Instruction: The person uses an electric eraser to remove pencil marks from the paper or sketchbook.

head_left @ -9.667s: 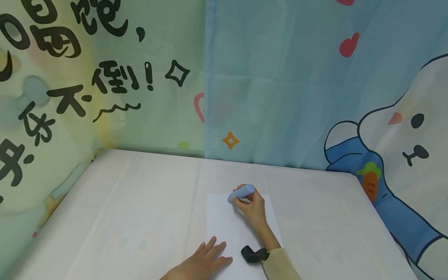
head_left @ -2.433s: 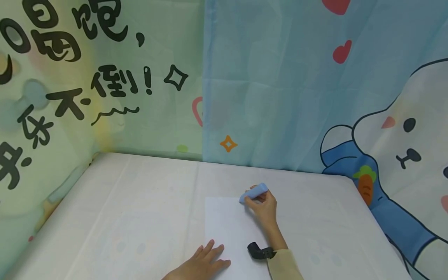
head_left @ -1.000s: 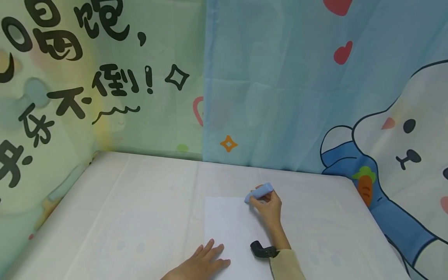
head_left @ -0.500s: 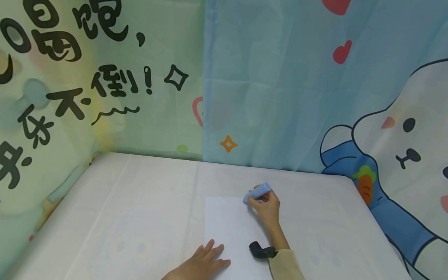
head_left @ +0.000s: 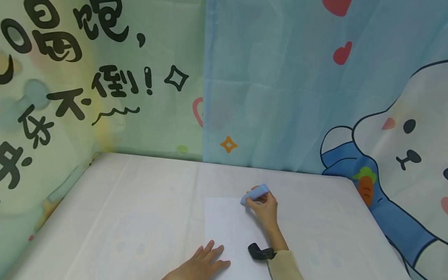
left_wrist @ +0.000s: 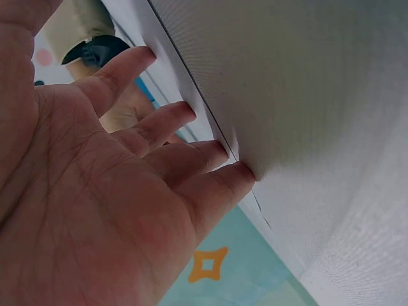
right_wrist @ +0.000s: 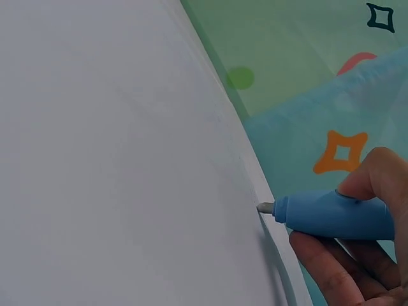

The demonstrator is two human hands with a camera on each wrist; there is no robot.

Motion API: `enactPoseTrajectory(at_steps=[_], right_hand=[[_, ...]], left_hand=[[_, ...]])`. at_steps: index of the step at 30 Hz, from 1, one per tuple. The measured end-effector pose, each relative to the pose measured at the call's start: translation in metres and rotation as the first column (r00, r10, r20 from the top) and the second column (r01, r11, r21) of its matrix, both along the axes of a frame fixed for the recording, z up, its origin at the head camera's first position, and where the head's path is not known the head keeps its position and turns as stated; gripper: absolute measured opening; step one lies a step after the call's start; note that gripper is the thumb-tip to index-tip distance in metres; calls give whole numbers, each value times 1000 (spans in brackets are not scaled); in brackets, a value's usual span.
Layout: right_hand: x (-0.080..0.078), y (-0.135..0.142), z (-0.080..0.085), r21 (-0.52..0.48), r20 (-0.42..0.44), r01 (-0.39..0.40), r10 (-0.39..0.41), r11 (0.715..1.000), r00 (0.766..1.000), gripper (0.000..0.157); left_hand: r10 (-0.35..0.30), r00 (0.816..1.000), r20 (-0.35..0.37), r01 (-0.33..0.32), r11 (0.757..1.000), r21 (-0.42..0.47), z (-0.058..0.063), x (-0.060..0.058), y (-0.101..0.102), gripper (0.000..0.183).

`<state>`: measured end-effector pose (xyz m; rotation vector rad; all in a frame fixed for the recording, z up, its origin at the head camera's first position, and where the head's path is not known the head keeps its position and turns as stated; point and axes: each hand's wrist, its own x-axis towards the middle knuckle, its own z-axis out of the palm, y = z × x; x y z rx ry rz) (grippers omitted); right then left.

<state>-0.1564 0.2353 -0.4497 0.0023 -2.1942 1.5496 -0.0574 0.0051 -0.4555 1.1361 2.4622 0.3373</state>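
In the head view, a white sheet of paper [head_left: 227, 217] lies on the white-covered table. My right hand [head_left: 266, 212] pinches a stubby blue pen-shaped tool [right_wrist: 331, 215] between thumb and fingers. Its short grey tip points at the far part of the sheet, and the right wrist view has this tip right at the white surface near the sheet's far edge. No drawn marks stand out on the paper in the head view. My left hand [head_left: 203, 262] lies with fingers spread over the sheet's near left edge; in the left wrist view its fingertips [left_wrist: 245, 172] touch the white surface.
The white tabletop [head_left: 147, 202] spreads out on both sides of the sheet. Behind it hang printed cloth walls [head_left: 273, 85] with hearts, lettering and a white cartoon animal [head_left: 402, 128]. A black wrist device [head_left: 260, 252] sits by the right sleeve cuff [head_left: 285, 264].
My right hand with the blue tool has shifted right along the sheet's far side since the oldest frame, then slightly back left within the last second. The left hand stays in place.
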Motion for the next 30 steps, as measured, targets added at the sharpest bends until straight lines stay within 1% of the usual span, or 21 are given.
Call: enactPoseTrajectory(at_steps=[4, 7, 12, 14, 16, 21, 27, 30], right_hand=[[0, -2, 1, -18, 23, -15, 15, 1000, 1000, 28], [-2, -1, -2, -1, -5, -20, 20, 1000, 1000, 28], [-11, 8, -22, 3, -12, 10, -10, 1000, 1000, 28], [-15, 13, -30, -9, 1, 24, -24, 1000, 1000, 29], [-16, 15, -32, -10, -4, 29, -29, 1000, 1000, 30], [-15, 21, -32, -27, 8, 54, -53, 998, 999, 30], [-16, 26, -30, -18, 36, 101, -100, 995, 994, 29], [-16, 27, -29, -23, 42, 106, -105, 994, 994, 29]], left_hand=[[0, 1000, -12, 0, 1000, -4, -1, -1, 1, 60], [-4, 1000, -12, 4, 1000, 7, -1, 0, 0, 60], [-11, 1000, -10, 11, 1000, 25, 0, 1, -2, 60], [-13, 1000, -14, 13, 1000, 29, 0, 1, -2, 60], [-12, 1000, -15, 12, 999, 29, 1, 1, -2, 60], [-10, 1000, -23, 11, 1000, 26, 0, 1, -2, 59], [-15, 998, -53, 17, 1000, 26, -1, 1, -2, 59], [-17, 998, -62, 19, 1000, 23, -1, 1, -2, 59]])
